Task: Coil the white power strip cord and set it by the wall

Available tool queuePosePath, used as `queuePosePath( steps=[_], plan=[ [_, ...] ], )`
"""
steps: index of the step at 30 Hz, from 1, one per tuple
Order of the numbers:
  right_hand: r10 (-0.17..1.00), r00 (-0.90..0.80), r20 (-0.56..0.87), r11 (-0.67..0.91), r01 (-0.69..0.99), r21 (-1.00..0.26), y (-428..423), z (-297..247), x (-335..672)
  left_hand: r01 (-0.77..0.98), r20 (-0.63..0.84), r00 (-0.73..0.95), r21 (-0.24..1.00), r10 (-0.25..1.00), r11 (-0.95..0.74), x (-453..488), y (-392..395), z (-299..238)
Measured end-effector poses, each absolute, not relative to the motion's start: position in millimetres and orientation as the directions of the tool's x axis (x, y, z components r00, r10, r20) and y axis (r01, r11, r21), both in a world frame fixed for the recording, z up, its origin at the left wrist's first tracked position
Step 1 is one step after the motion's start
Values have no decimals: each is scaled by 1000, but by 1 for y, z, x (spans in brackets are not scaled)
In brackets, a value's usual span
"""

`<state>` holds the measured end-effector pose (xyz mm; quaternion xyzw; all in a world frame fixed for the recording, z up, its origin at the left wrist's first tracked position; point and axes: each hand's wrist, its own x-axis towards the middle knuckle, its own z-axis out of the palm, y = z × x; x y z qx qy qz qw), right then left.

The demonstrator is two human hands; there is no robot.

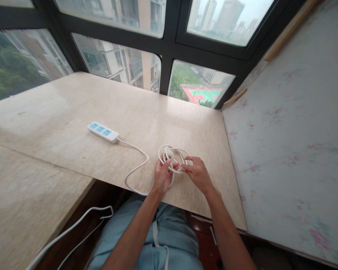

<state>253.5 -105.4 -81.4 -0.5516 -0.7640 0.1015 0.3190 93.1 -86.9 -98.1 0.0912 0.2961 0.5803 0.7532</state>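
A white power strip with blue socket faces lies on the stone-look counter, left of my hands. Its white cord runs from the strip in a bend toward the counter's front edge and on to a loose coil at my hands. My left hand is closed on the coiled cord from the near left side. What looks like the white plug sits within the loops, just above the left fingers. From the right, my right hand pinches the coil between thumb and fingers.
Dark-framed windows line the far edge of the counter. A flower-patterned wall closes off the right side. At lower left, a thicker white cable hangs over the dark gap beside my legs.
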Motion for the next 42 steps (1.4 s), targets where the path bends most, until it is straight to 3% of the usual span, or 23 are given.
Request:
queuePosePath(
  steps=[4, 8, 11, 14, 19, 21, 25, 28, 31, 35, 38, 42],
  plan=[
    [941, -116, 319, 313, 659, -684, -108, -91, 261, -814, -307, 158, 497, 938, 300, 92, -89, -96],
    [958, 218, 186, 68, 460, -886, -103, -112, 273, -822, -332, 208, 450, 920, 349, 88, -88, -95],
    [919, 391, 58, -93, 356, -930, -93, -123, 282, -848, -351, 271, 354, 897, 395, 84, -86, -94],
    [946, 323, -15, -141, 369, -919, -80, -119, 288, -866, -353, 302, 287, 885, 410, 80, -86, -94],
    [986, 120, -116, -156, 425, -891, -56, -98, 284, -863, -361, 305, 288, 881, 416, 78, -85, -97],
    [976, 87, -199, -217, 349, -912, -49, -92, 280, -861, -367, 292, 301, 883, 410, 79, -85, -99],
    [932, -20, -361, -360, 40, -932, -43, -87, 277, -866, -371, 272, 309, 888, 394, 80, -84, -98],
    [897, -155, -414, -423, -31, -906, -43, -81, 280, -874, -368, 279, 286, 887, 394, 80, -84, -96],
    [862, -263, -434, -446, 14, -895, -43, -73, 281, -877, -365, 287, 272, 886, 396, 80, -84, -94],
    [872, -288, -397, -375, 129, -918, -36, -64, 272, -885, -362, 292, 249, 885, 394, 80, -84, -93],
    [899, -251, -358, -243, 393, -887, -27, -63, 259, -881, -354, 327, 222, 876, 418, 80, -85, -92],
    [939, -277, -204, 76, 747, -661, -15, -64, 245, -873, -359, 356, 201, 863, 444, 80, -87, -90]
  ],
)
